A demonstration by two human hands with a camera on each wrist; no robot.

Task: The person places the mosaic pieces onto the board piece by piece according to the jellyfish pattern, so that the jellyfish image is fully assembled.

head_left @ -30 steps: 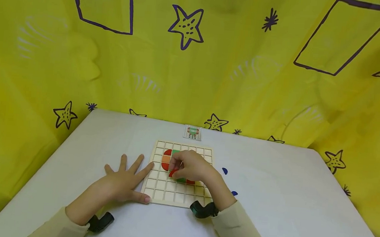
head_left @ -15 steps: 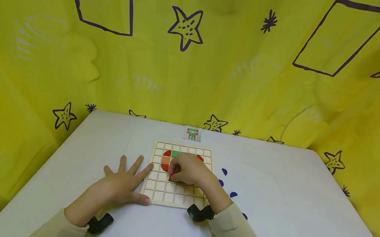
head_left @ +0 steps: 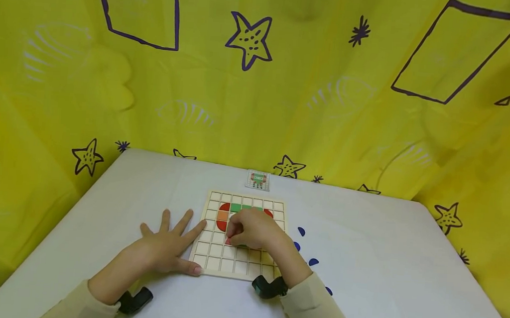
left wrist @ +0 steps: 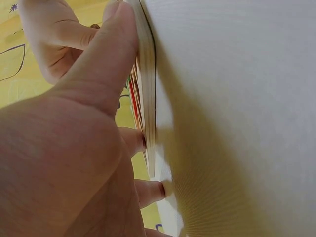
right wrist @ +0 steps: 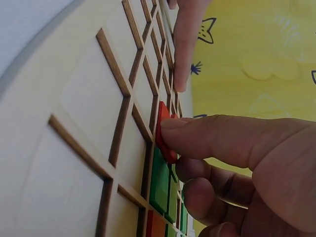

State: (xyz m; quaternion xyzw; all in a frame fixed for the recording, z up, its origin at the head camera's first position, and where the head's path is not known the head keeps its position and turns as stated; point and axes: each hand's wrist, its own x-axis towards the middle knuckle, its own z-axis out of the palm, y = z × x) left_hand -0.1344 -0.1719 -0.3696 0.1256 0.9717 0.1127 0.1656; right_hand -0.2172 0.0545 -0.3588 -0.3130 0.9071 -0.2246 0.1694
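Observation:
A square wooden grid board [head_left: 215,263] lies on the white table, with red, green and orange tiles set in part of its cells. My right hand [head_left: 256,229] is over the middle of the board, partly hiding the tiles. Between its thumb and fingertips it pinches a red tile [right wrist: 164,132], which sits tilted against the cell ridges beside a green tile [right wrist: 158,182] in the right wrist view. My left hand [head_left: 162,246] lies spread on the table to the left. Its thumb [left wrist: 106,57] and a straight finger touch the board's edge.
A small printed card [head_left: 258,179] with a coloured figure lies behind the board. To the right are several blue half-round pieces [head_left: 314,262], one partly behind the right sleeve. A yellow patterned curtain [head_left: 240,113] hangs behind the table.
The right hand has settled slightly at the same cell, still holding the red tile. Its forearm shifted a little left, uncovering more blue pieces. The left hand stays put.

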